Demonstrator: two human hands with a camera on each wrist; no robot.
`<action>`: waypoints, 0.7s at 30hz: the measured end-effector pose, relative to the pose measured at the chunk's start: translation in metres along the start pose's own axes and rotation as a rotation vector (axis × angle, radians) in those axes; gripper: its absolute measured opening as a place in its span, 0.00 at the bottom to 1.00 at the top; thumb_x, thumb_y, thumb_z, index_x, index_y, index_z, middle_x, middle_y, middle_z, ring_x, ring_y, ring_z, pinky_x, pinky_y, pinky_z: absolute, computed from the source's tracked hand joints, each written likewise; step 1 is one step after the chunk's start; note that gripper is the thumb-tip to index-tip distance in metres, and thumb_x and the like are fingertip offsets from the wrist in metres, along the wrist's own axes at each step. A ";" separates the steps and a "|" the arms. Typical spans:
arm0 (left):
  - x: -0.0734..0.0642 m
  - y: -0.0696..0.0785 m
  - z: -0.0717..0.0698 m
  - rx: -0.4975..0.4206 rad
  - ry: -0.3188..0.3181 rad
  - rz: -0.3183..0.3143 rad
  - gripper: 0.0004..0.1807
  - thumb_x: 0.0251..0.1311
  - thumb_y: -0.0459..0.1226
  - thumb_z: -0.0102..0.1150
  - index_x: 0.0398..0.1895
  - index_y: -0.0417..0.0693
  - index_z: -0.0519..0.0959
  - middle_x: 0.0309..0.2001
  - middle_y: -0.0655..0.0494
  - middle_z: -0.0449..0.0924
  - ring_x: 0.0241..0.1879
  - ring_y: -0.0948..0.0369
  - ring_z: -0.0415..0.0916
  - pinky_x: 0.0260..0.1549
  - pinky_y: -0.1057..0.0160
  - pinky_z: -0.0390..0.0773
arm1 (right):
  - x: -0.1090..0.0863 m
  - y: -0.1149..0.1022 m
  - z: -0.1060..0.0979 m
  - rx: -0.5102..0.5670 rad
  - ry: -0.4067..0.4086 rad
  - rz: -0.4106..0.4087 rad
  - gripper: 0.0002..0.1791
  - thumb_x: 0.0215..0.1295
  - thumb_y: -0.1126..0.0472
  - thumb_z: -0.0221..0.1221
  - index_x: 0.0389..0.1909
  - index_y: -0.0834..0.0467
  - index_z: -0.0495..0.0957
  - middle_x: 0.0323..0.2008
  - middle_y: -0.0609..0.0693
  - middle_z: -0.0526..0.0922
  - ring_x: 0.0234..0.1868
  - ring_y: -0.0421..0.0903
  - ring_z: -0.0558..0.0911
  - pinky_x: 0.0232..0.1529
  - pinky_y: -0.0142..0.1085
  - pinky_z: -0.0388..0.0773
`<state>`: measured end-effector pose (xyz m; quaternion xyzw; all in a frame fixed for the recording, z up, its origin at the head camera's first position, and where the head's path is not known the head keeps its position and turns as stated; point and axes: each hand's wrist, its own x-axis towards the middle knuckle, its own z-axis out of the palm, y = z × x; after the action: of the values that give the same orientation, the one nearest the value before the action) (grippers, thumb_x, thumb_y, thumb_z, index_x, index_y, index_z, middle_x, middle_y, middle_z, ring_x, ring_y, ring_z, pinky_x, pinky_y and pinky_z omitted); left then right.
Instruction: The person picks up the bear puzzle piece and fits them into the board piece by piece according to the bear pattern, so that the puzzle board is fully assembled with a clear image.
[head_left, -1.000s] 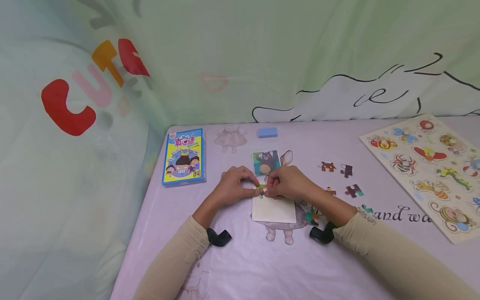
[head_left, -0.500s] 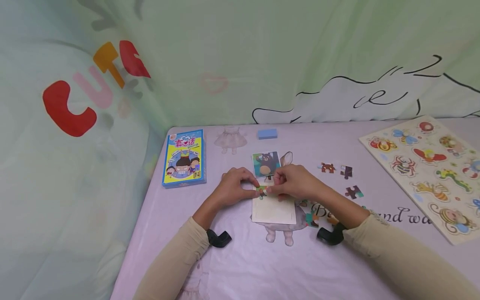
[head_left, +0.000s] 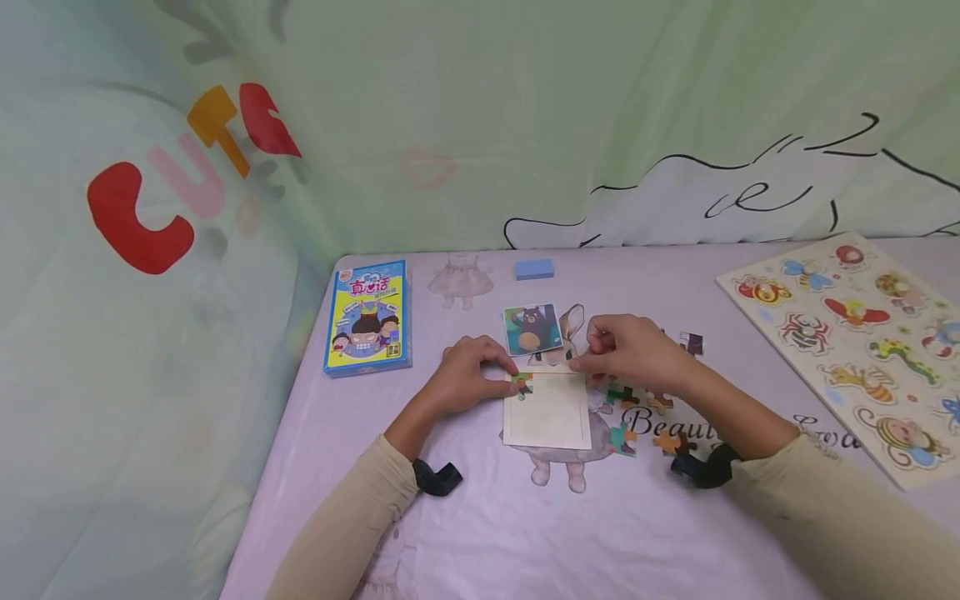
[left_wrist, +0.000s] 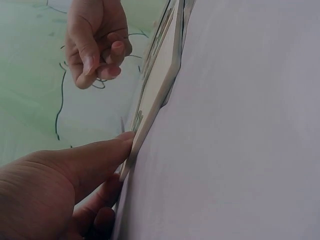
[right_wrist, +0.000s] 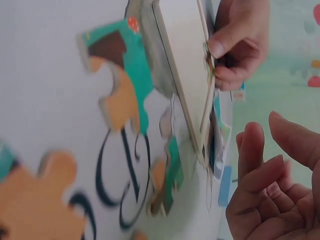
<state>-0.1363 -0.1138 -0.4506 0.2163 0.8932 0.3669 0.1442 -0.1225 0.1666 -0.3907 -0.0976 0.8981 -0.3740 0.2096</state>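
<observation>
A pale wooden puzzle frame (head_left: pixel 547 421) lies flat with a small green and brown jigsaw piece (head_left: pixel 522 383) in its upper left corner. My left hand (head_left: pixel 472 371) pinches the frame's left edge at that corner, thumb by the piece; the left wrist view shows the thumb (left_wrist: pixel 107 152) at the rim. My right hand (head_left: pixel 637 354) hovers beyond the frame's upper right corner, near loose jigsaw pieces. In the right wrist view, that hand (right_wrist: pixel 275 195) has loosely bent fingers, the thumb apart and nothing between them. A bear picture card (head_left: pixel 532 330) lies just behind the frame.
Several jigsaw pieces, among them a teal one (head_left: pixel 622 438) and an orange one (head_left: pixel 672 443), lie right of the frame. A yellow and blue box (head_left: pixel 367 321) stands left, a blue block (head_left: pixel 534 269) behind. An insect puzzle board (head_left: pixel 825 333) is at far right.
My right hand has drawn away from the jigsaw piece in the corner, moving right, and its fingers have left the piece. My left hand has stayed at the frame's left edge.
</observation>
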 end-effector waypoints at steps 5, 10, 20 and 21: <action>0.000 0.000 0.001 0.000 -0.003 -0.006 0.09 0.55 0.46 0.76 0.38 0.58 0.88 0.47 0.62 0.82 0.51 0.59 0.71 0.55 0.50 0.61 | -0.006 0.008 -0.012 -0.035 0.021 0.014 0.15 0.64 0.49 0.69 0.37 0.56 0.80 0.25 0.48 0.85 0.30 0.47 0.81 0.28 0.37 0.73; 0.000 0.001 0.001 -0.011 -0.006 -0.003 0.09 0.55 0.46 0.76 0.38 0.58 0.88 0.48 0.62 0.82 0.52 0.58 0.71 0.55 0.50 0.60 | -0.012 0.018 -0.026 -0.045 0.037 0.009 0.16 0.66 0.49 0.67 0.46 0.57 0.83 0.30 0.47 0.87 0.35 0.48 0.83 0.36 0.37 0.78; 0.000 0.002 0.000 -0.001 0.003 -0.008 0.10 0.55 0.48 0.76 0.37 0.59 0.88 0.46 0.63 0.82 0.50 0.60 0.71 0.53 0.51 0.61 | -0.025 0.037 -0.049 -0.066 0.075 -0.112 0.23 0.66 0.55 0.69 0.59 0.57 0.79 0.44 0.48 0.90 0.46 0.43 0.86 0.43 0.29 0.78; 0.000 0.002 0.000 0.000 0.003 -0.007 0.10 0.55 0.48 0.76 0.37 0.59 0.88 0.46 0.63 0.82 0.50 0.60 0.71 0.53 0.51 0.61 | -0.026 0.039 -0.051 -0.072 0.079 -0.116 0.24 0.66 0.55 0.69 0.60 0.56 0.78 0.45 0.48 0.90 0.46 0.43 0.86 0.43 0.30 0.78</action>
<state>-0.1358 -0.1125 -0.4490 0.2125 0.8942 0.3667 0.1443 -0.1229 0.2346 -0.3781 -0.1420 0.9114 -0.3567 0.1482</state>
